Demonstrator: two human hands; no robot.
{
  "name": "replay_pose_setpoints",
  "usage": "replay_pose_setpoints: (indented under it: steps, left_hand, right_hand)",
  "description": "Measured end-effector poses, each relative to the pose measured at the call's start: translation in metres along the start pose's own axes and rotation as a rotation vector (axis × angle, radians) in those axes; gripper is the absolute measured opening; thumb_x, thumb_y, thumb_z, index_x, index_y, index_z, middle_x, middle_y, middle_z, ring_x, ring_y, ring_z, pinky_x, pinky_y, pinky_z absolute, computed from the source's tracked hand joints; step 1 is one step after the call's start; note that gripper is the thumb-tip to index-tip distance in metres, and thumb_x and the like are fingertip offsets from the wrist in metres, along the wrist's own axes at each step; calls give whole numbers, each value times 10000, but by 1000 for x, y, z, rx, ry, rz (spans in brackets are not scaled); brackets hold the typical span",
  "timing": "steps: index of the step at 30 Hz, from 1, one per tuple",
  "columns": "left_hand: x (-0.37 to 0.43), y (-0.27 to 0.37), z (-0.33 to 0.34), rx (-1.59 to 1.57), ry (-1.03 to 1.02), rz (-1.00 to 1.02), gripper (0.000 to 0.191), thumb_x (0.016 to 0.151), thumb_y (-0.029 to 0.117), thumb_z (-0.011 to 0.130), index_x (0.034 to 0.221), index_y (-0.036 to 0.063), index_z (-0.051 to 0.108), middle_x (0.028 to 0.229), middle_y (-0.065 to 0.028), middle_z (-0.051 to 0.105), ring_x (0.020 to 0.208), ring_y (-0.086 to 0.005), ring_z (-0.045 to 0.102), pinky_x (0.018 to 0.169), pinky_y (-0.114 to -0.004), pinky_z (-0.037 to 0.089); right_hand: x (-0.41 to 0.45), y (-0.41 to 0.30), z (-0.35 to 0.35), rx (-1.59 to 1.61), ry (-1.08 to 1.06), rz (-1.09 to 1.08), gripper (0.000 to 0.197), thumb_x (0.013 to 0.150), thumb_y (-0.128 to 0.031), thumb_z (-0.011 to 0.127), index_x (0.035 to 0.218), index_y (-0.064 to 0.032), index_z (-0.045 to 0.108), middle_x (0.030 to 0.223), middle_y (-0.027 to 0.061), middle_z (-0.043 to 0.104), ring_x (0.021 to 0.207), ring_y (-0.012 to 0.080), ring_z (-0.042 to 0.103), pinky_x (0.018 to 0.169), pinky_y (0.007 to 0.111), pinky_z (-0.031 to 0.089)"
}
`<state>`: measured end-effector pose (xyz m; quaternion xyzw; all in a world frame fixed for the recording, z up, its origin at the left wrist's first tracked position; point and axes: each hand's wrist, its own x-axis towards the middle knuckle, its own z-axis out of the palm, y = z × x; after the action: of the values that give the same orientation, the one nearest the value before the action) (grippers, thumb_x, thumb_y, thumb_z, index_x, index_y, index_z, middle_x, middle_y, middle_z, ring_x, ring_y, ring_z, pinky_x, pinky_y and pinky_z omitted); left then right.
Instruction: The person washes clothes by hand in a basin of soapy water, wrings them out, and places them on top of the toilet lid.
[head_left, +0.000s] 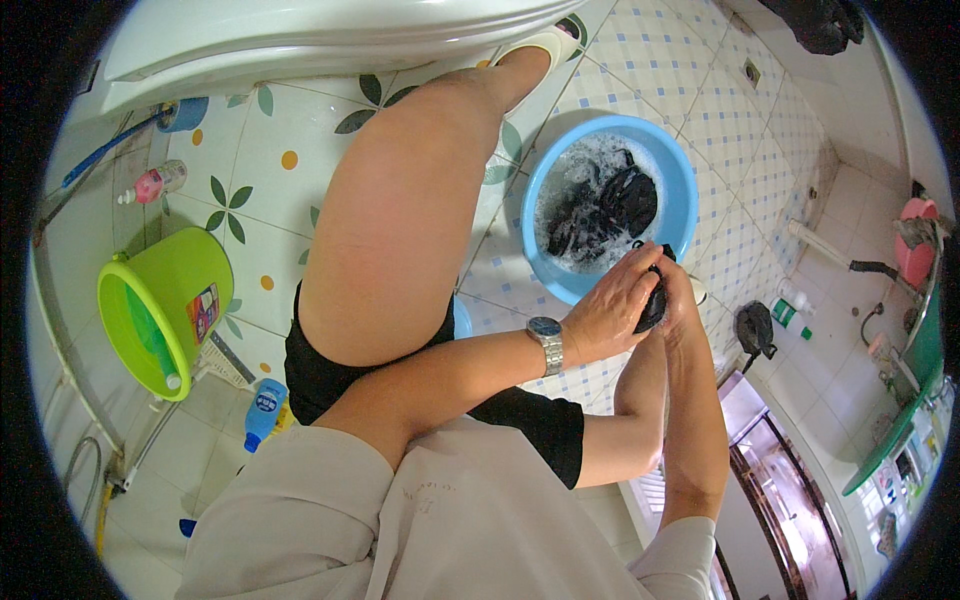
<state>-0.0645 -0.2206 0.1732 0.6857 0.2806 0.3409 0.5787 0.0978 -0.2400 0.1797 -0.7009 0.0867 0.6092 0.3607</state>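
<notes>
Both my hands are closed around a wad of wet black cloth (651, 309) at the near rim of a light blue plastic basin (537, 262). My left hand (611, 311), with a metal-band wristwatch (547, 339) on its wrist, grips the cloth from the left. My right hand (677, 289) presses it from the right, and my fingers hide part of it. Below them, more black fabric (628, 201) lies soaked in foamy, soapy water (577, 161) inside the basin.
A green bucket (214, 259), a pink bottle (161, 181), a blue bottle (264, 409) and a blue-handled brush (112, 155) are at left. A white glossy fixture (300, 45) borders the top. Rightward are a black plastic bag (754, 326), a green-labelled bottle (790, 319) and a green glass counter (911, 420).
</notes>
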Motion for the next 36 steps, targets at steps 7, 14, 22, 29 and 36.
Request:
replay_pose_setpoints:
  steps: [7, 14, 22, 29, 36]
  left_hand:
    - [-2, -7, 4, 44, -12, 10, 754, 746, 125, 822, 1304, -12, 333, 1528, -290, 276, 1439, -441, 298, 1197, -498, 280]
    - [10, -2, 9, -539, -66, -629, 746, 864, 286, 762, 1412, 0, 343, 1384, -187, 488, 1284, -320, 502, 1084, -395, 407]
    - [18, 6, -12, -1113, -237, -943, 528, 958, 327, 648, 1402, 107, 465, 1356, -60, 568, 1239, -194, 561, 1085, -383, 436]
    - [14, 32, -34, -1258, -173, -882, 427, 978, 322, 581, 1337, 91, 557, 1337, -76, 605, 1234, -223, 572, 1080, -411, 433]
    - [7, 40, -36, -1245, -179, -899, 534, 950, 449, 594, 1362, 110, 558, 1342, -62, 608, 1231, -219, 576, 1088, -406, 425]
  right_hand:
    - [5, 5, -8, 12, -6, -60, 231, 942, -215, 594, 1092, -44, 632, 981, 79, 668, 882, 211, 665, 791, 350, 551]
    - [-26, 9, -11, 407, 117, -430, 353, 949, -252, 606, 1182, 13, 615, 1082, 142, 682, 988, 282, 674, 882, 393, 549]
    - [-73, 19, -2, 495, 13, -689, 500, 915, -182, 613, 1357, 29, 513, 1289, 135, 603, 1171, 272, 593, 1032, 407, 467]
    - [-119, 49, 21, 282, 49, -796, 677, 915, -149, 677, 1494, -9, 357, 1408, 104, 496, 1290, 225, 487, 1121, 384, 355]
    - [-146, 65, 29, 120, 186, -864, 651, 903, -121, 702, 1478, 2, 421, 1387, 119, 523, 1254, 204, 511, 1079, 333, 388]
